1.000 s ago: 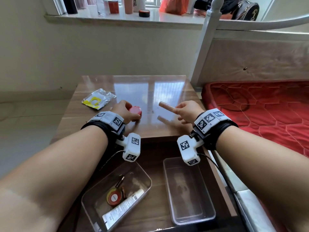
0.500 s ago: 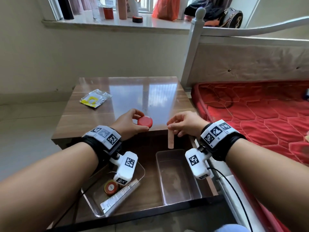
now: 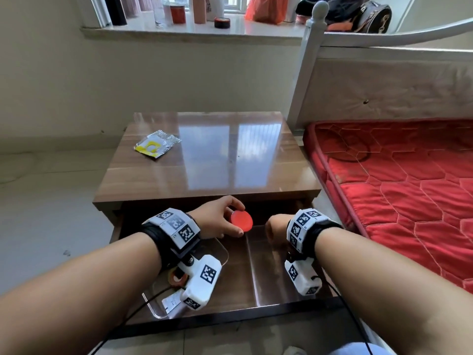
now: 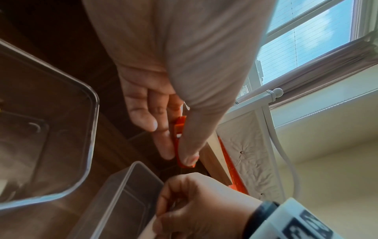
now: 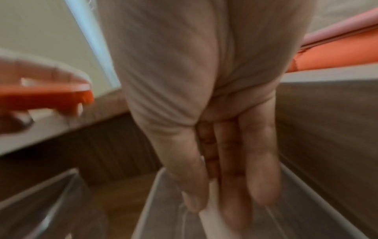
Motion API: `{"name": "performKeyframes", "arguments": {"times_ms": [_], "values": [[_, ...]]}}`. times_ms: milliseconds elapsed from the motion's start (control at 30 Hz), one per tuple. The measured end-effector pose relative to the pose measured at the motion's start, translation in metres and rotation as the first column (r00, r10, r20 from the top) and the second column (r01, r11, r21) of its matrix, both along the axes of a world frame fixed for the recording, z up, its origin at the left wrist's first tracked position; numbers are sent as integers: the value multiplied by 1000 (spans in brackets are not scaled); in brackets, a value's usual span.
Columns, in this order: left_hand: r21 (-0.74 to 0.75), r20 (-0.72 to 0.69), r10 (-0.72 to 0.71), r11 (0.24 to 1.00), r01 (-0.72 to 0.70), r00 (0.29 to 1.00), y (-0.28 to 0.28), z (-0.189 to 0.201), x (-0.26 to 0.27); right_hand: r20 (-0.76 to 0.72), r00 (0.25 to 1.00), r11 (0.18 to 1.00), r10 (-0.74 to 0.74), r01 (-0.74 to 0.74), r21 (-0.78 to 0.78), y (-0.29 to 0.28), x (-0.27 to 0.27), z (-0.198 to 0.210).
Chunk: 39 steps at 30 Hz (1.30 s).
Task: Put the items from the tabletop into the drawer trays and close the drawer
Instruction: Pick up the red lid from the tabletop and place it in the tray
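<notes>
**Both hands over the open drawer, each holding one item**

Left hand (image 3: pixel 217 219): thumb and fingers pinch a flat red round lid (image 3: pixel 241 221) by its edge, held on edge above the gap between the two trays. In the left wrist view the fingers (image 4: pixel 161 142) lie flat against one face of the lid (image 4: pixel 180 129) and the thumb against the other.

Right hand (image 3: pixel 276 228): at 3 o'clock of the lid, near it, knuckles up, fingers pointing down into the right tray (image 3: pixel 258 280). The right wrist view is blurred; fingers (image 5: pixel 231 186) and thumb close narrowly on a pale thin stick (image 5: pixel 210 215), its lower end inside the tray (image 5: pixel 149 202).

Left tray (image 3: pixel 225 252): clear plastic, at 7 o'clock of the lid, partly hidden by the wrist camera. A roll of tape (image 3: pixel 177 278) and a white tube (image 3: pixel 171 302) lie in it.

Drawer (image 3: pixel 230 317): dark wood, pulled out, both trays side by side inside.

Tabletop (image 3: pixel 210 160): glossy brown wood, reflecting the window. A yellow and silver sachet (image 3: pixel 154 146) lies at its 10 o'clock corner, well apart from the hands.

Room: pale wall and tiled floor to the left; a windowsill (image 3: pixel 192 32) at 12 o'clock with bottles and jars; a white bed frame (image 3: pixel 304 73) and red quilted mattress (image 3: pixel 399 180) at 3 o'clock.
</notes>
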<state>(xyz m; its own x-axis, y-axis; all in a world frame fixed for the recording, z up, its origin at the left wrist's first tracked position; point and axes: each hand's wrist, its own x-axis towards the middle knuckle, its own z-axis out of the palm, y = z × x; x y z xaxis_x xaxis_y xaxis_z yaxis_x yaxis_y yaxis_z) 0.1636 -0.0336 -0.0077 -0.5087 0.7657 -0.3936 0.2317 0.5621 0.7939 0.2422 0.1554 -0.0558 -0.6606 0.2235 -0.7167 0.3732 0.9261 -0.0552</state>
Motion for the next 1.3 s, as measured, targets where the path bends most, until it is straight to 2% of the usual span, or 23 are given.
{"name": "performKeyframes", "arguments": {"times_ms": [33, 100, 200, 267, 367, 433, 500, 567, 633, 667, 733, 767, 967, 1100, 1167, 1200, 1300], "values": [[-4, 10, -12, 1000, 12, 1000, 0, -1, 0, 50, 997, 997, 60, -62, 53, 4, -4, -12], [-8, 23, -22, 1000, 23, 999, -1, -2, -2, 85, 988, 988, 128, -134, 82, 30, -20, -72], [-7, 11, -37, 999, 37, 999, -1, -5, -4, 165, 969, 975, 185, -202, 93, 38, -21, -93], [-6, -9, -50, 999, 49, 999, -2, -9, -6, 164, 973, 982, 165, -178, 70, 26, -11, -71], [1, -8, -57, 998, 57, 998, -4, -13, -7, 59, 996, 998, 60, -62, 33, -10, 10, -2], [6, -1, -56, 998, 56, 998, -4, -14, -7, -5, 1000, 999, -29, 29, -39, -11, 13, 11], [9, 5, -55, 998, 55, 998, -4, -15, -5, -17, 996, 981, -87, 82, -178, -5, 10, 21], [11, 12, -48, 999, 48, 999, -4, -15, -4, -33, 974, 893, -224, 192, -407, 0, 8, 28], [19, 26, -37, 999, 37, 999, -3, -14, -2, 14, 918, 708, -397, 316, -631, 2, 3, 37], [27, 39, -34, 999, 33, 999, -2, -13, -1, 54, 886, 589, -461, 351, -728, -1, 3, 46], [46, 66, -35, 998, 32, 997, -1, -12, 1, 91, 853, 450, -513, 358, -818, 3, 1, 52], [57, 79, -35, 998, 31, 996, 0, -12, 2, 86, 853, 441, -515, 350, -826, 3, 0, 52], [84, 127, -46, 996, 35, 991, 1, -11, 8, 43, 870, 517, -491, 330, -790, 2, 3, 46], [54, 33, -8, 999, 6, 999, -1, -12, 7, 26, 876, 557, -482, 329, -763, 5, 3, 48], [37, -46, 43, 998, -41, 998, -4, -11, 2, -22, 886, 645, -463, 319, -695, 7, 1, 43], [48, -64, 74, 996, -71, 995, -5, -9, -1, -56, 901, 717, -429, 303, -628, 7, 2, 41], [128, -78, 169, 979, -158, 983, -8, -2, -17, -95, 962, 903, -256, 203, -378, 5, -1, 34]]}}
